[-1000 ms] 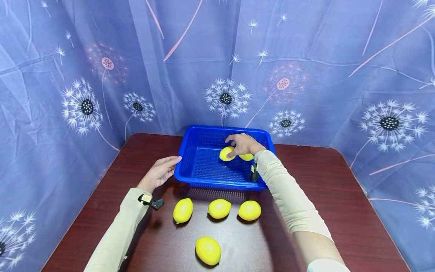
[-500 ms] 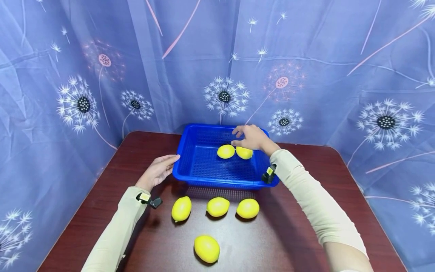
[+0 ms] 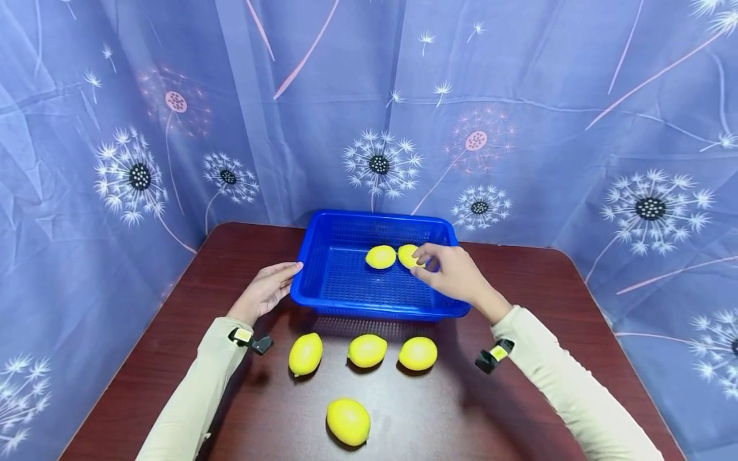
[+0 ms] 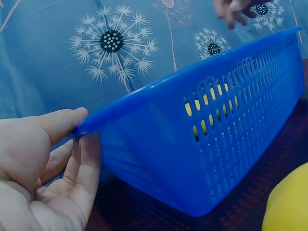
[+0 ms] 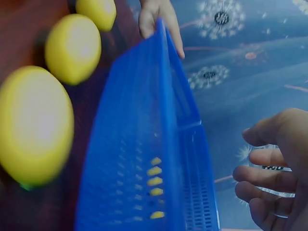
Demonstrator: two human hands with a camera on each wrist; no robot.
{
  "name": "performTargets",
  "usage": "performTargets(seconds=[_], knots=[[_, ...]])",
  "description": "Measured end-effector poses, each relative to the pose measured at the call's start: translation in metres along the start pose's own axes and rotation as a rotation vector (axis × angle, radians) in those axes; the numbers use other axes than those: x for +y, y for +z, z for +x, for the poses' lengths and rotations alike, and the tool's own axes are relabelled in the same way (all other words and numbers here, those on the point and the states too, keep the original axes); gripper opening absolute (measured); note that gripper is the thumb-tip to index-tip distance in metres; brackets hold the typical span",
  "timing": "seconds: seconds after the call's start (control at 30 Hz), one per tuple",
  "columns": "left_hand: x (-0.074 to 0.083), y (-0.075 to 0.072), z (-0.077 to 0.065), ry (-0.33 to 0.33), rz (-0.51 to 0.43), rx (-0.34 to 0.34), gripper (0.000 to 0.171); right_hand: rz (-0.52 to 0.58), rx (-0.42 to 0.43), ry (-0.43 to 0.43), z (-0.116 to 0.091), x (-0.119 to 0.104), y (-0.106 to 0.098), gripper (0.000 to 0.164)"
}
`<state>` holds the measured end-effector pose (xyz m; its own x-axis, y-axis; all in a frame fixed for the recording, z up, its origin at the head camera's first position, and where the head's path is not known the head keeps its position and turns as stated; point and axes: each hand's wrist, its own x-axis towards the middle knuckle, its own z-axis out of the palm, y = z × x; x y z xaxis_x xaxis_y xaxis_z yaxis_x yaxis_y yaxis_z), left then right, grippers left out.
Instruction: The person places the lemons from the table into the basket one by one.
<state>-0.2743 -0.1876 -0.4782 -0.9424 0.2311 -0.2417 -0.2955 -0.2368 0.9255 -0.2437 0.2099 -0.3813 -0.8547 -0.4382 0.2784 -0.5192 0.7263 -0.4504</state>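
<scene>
My left hand (image 3: 266, 292) pinches the left rim of a blue plastic basket (image 3: 369, 311); in the left wrist view the thumb lies over the rim with fingers beneath it. Two lemons sit side by side in the basket: one lemon (image 3: 381, 257) shows whole, the other lemon (image 3: 407, 255) is partly hidden behind my right fingers. Above the basket's right side hovers my right hand (image 3: 455, 272), fingers loosely bent and holding nothing, as the right wrist view (image 5: 276, 168) confirms with its empty fingers.
Before the basket lie a left lemon (image 3: 305, 354), a middle lemon (image 3: 367, 351) and a right lemon (image 3: 418, 353) in a row. Another lemon (image 3: 348, 422) rests nearer on the brown table (image 3: 519, 410). A patterned blue curtain (image 3: 323, 141) hangs behind.
My right hand has let go of a lemon inside the basket and drawn back to the right and nearer. The left hand keeps its grip on the rim.
</scene>
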Motion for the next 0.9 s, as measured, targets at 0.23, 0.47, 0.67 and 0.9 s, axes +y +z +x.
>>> performTargets(seconds=[0.23,0.47,0.67,0.9], knots=[[-0.001,0.0,-0.002,0.009,0.008,-0.004,0.006,0.076,0.032,-0.015,-0.045,-0.011,0.007,0.024],[-0.002,0.001,0.0,0.026,-0.007,-0.004,0.006,0.096,0.04,-0.028,-0.076,-0.022,0.017,0.028],[-0.003,0.0,0.002,0.024,-0.005,-0.009,0.006,0.095,0.053,-0.041,-0.099,-0.026,0.032,0.03],[-0.004,0.0,0.002,0.026,-0.023,-0.012,0.006,0.056,0.06,-0.042,-0.119,-0.022,0.053,0.038]])
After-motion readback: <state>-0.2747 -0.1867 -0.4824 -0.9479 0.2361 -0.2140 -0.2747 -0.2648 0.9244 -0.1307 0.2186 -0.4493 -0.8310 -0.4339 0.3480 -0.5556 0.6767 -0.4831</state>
